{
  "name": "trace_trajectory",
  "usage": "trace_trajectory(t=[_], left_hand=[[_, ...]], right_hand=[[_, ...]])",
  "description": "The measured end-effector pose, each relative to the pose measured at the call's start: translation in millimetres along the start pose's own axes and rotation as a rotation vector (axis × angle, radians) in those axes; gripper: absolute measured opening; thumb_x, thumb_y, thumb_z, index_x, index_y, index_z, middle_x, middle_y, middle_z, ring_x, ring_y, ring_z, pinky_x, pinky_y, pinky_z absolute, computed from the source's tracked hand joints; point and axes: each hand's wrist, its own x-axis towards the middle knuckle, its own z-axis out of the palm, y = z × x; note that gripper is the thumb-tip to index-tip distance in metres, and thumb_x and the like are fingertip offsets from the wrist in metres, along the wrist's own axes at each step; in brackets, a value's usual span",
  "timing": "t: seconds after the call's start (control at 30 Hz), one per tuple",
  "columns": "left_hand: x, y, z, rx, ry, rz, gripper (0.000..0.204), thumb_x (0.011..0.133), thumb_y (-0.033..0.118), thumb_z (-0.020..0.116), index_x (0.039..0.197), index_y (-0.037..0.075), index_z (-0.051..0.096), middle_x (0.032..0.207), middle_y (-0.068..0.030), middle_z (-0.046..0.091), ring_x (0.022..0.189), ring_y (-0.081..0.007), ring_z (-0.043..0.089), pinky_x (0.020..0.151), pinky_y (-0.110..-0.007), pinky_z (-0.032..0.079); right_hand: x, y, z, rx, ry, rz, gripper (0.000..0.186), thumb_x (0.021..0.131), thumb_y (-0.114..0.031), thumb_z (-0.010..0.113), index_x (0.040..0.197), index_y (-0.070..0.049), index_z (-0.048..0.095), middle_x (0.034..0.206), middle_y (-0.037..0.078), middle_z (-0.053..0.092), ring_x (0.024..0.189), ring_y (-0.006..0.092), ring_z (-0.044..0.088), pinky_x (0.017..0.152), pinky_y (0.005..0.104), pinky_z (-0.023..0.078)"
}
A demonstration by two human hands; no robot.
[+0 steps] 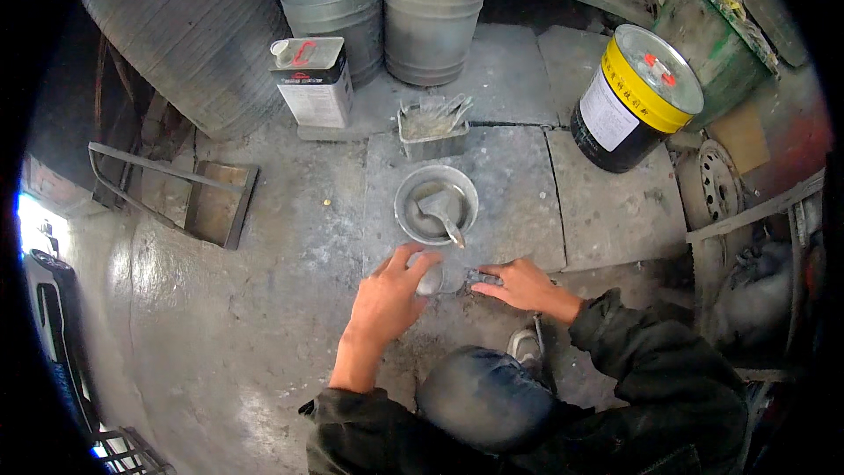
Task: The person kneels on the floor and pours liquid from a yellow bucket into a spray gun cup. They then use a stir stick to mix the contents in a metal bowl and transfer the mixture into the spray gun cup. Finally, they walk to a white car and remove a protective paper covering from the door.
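Observation:
A grey bowl (401,213) stands on the floor slab in front of my hands, with greyish paste inside. A trowel-like tool (444,205) lies in it, its handle resting over the near rim. My left hand (390,292) is closed around a small, pale, rounded thing (430,281) whose kind I cannot make out. Close by on the right, my right hand (520,287) grips a dark-handled tool (480,278); its blade end is too indistinct to tell. Behind the bowl sits a rectangular container (431,148) with several tools sticking out.
Two grey metal drums (435,26) stand at the back, beside a rectangular can (315,97). To the right are a black-and-yellow pail (607,127), a green bin (714,48) and a metal rack (747,222). A handled metal tray (214,204) lies at left.

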Motion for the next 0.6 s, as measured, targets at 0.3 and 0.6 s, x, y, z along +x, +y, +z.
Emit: trace_trajectory(t=[0.3, 0.6], left_hand=[[19, 16, -12, 0.024, -0.294, -0.583, 0.066, 0.074, 0.045, 0.073, 0.120, 0.003, 0.050, 0.097, -0.0235, 0.066, 0.088, -0.0375, 0.066, 0.074, -0.044, 0.053], [8, 0, 9, 0.013, 0.069, -0.008, 0.066, 0.063, 0.022, 0.079, 0.121, 0.015, 0.051, 0.104, -0.0126, 0.063, 0.091, -0.0338, 0.064, 0.075, -0.043, 0.053]], right_hand=[[-1, 1, 2, -0.097, 0.048, -0.014, 0.056, 0.088, -0.056, 0.053, 0.113, -0.007, 0.065, 0.076, 0.021, 0.066, 0.069, 0.0385, 0.065, 0.064, 0.0445, 0.052], [0, 6, 10, -0.021, 0.013, 0.086, 0.055, 0.087, -0.053, 0.057, 0.114, -0.005, 0.065, 0.084, 0.020, 0.067, 0.072, 0.0381, 0.065, 0.067, 0.0423, 0.052]])
